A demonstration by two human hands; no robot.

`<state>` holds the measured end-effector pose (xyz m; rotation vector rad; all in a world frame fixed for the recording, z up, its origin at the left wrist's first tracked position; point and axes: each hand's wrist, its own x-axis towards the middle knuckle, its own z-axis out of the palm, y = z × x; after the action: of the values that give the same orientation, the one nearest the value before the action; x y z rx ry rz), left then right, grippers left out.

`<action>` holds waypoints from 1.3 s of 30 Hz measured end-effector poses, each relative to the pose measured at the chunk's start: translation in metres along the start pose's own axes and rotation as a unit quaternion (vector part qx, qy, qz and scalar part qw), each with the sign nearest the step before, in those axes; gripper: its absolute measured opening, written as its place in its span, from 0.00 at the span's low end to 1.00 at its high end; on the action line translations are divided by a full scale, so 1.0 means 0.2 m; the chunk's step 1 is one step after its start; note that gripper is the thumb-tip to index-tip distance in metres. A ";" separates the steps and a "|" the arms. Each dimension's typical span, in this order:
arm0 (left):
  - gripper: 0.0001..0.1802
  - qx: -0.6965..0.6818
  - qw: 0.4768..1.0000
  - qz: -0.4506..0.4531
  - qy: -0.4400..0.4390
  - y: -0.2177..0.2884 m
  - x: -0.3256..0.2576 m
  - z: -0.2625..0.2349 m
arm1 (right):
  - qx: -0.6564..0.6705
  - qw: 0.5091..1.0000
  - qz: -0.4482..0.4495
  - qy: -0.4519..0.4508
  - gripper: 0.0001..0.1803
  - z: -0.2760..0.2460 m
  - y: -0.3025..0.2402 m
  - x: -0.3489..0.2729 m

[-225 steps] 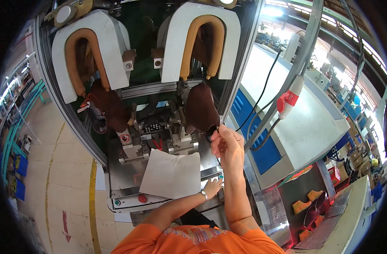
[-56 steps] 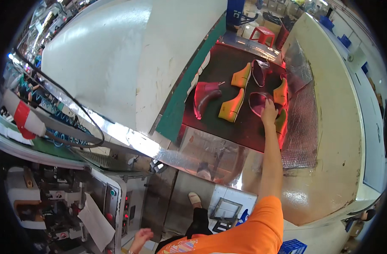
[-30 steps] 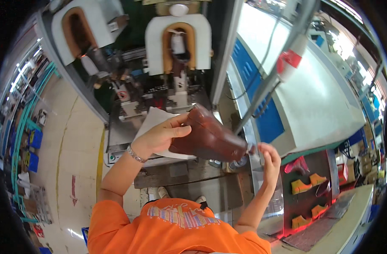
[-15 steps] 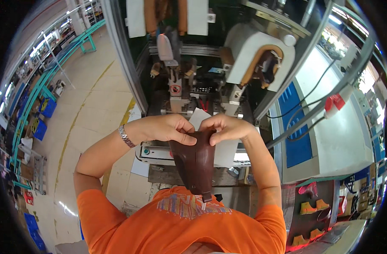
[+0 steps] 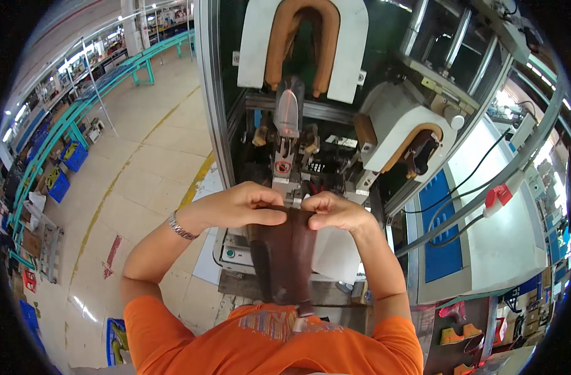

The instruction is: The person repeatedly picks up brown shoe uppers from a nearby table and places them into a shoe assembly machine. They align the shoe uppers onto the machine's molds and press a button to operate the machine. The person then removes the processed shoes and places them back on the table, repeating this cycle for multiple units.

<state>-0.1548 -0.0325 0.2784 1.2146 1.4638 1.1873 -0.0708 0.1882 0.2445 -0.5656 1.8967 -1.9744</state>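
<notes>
A dark brown leather boot upper (image 5: pixel 282 259) hangs in front of my chest, slightly blurred, its narrow end towards me. My left hand (image 5: pixel 254 205) pinches its far edge on the left, thumb on the near face. My right hand (image 5: pixel 336 212) pinches the same edge a little to the right. Beyond my hands stands a metal heel form (image 5: pixel 288 106) with a red light line along it. Above it is a white U-shaped clamp (image 5: pixel 351 37) with a brown pad. Another dark upper (image 5: pixel 421 152) sits in the right-hand clamp (image 5: pixel 385 122).
A panel with a green button (image 5: pixel 231 254) lies below my left forearm. To the right are a grey pole (image 5: pixel 485 181), hanging cables and a white cabinet (image 5: pixel 504 231). Orange-yellow shoes (image 5: pixel 460 335) stand on a rack at lower right. Blue crates (image 5: pixel 58 186) lie at left.
My view has shifted, so the machine stands further right and lower, showing more of the U-shaped clamp. Both hands keep their grip on the upper's far edge.
</notes>
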 end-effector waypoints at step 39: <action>0.14 -0.157 0.728 0.367 0.557 -0.21 0.77 -0.74 | 0.056 0.811 -0.308 0.494 0.21 -0.73 -0.06 0.69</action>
<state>-0.3282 0.0960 0.2546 0.8031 1.4070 2.9447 -0.2629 0.2451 0.2580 -0.0588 2.2662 -3.2359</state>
